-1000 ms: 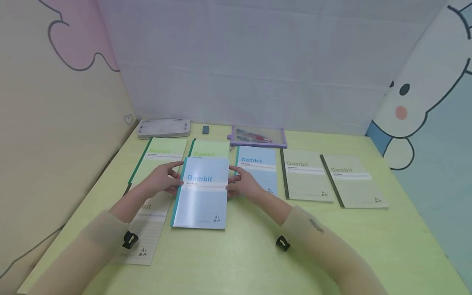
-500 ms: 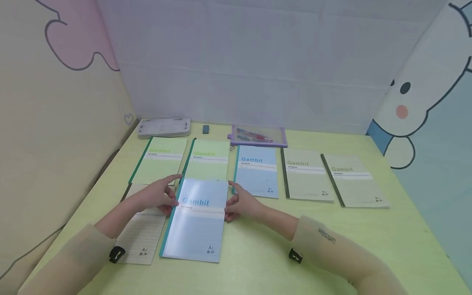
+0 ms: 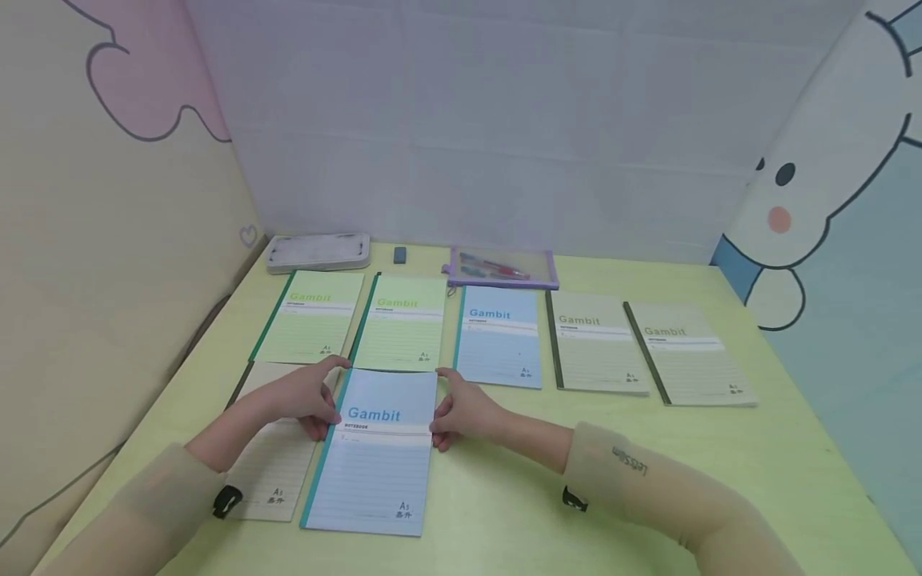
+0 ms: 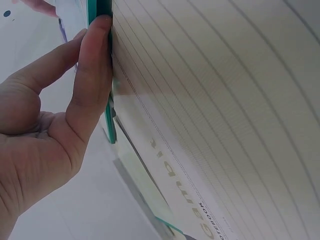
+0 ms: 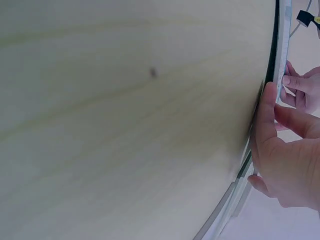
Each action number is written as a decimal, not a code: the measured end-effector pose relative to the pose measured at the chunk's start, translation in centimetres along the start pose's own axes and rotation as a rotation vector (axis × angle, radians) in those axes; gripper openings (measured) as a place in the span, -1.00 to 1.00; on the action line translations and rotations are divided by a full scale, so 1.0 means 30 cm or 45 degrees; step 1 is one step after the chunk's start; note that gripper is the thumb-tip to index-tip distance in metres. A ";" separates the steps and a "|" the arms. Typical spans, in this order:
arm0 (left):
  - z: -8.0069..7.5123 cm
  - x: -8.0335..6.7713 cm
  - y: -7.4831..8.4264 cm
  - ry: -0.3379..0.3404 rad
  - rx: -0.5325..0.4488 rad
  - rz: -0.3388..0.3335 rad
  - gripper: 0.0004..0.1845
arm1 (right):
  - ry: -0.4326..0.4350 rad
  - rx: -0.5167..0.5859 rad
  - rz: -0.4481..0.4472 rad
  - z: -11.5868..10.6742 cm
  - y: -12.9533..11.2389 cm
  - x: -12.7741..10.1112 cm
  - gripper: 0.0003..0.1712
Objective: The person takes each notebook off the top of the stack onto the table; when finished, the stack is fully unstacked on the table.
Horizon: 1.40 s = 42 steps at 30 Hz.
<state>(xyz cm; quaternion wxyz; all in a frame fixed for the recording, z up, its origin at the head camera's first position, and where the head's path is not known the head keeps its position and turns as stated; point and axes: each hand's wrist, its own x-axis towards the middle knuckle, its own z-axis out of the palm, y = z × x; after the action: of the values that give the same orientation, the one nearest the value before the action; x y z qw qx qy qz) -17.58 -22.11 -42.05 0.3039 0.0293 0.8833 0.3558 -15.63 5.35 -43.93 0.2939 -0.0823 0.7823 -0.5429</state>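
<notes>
A blue Gambit notebook (image 3: 370,480) with a teal spine lies in front of a green notebook (image 3: 398,324) in the head view, just right of a beige notebook (image 3: 262,472). My left hand (image 3: 306,396) holds its spine edge near the top left corner, partly covering the beige notebook. On the opposite edge my right hand (image 3: 464,408) holds the blue notebook near the top right corner. In the left wrist view, fingertips of the left hand (image 4: 60,105) meet the teal spine. The right wrist view shows the right hand (image 5: 285,145) at the notebook's edge.
Another green notebook (image 3: 306,320) lies at the left of the back row. To the right are a second blue notebook (image 3: 497,344) and two beige ones. Behind them sit a flat white case (image 3: 318,252), a small dark block (image 3: 399,255) and a purple-edged pencil pouch (image 3: 502,268).
Both hands have brought the blue notebook toward the person and slightly left, and lowered it. The green notebook behind it, partly covered before, now shows fully.
</notes>
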 end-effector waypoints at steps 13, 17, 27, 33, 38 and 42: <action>-0.037 0.024 0.036 0.101 0.154 0.035 -0.08 | -0.014 -0.149 0.021 -0.062 -0.039 0.010 0.04; -0.089 0.060 0.047 0.191 0.132 0.092 -0.15 | 0.061 -0.183 -0.026 -0.110 -0.062 0.033 0.01; -0.132 0.219 0.074 0.365 0.113 0.110 -0.12 | 0.200 -0.276 -0.131 -0.229 -0.091 0.165 -0.05; -0.127 0.300 0.086 0.366 0.020 0.071 -0.01 | 0.171 -0.239 -0.099 -0.228 -0.101 0.240 -0.02; -0.119 0.325 0.109 0.358 0.032 0.050 0.04 | 0.189 -0.336 -0.091 -0.215 -0.105 0.283 -0.02; -0.111 0.326 0.125 0.354 0.094 0.045 0.02 | 0.214 -0.346 -0.091 -0.208 -0.110 0.293 -0.05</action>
<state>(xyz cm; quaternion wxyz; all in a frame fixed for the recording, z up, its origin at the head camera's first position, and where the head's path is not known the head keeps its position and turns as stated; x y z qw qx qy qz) -28.00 -18.71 -42.80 0.1711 0.0064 0.9287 0.3290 -26.84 5.11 -42.74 0.1940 -0.1035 0.8669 -0.4473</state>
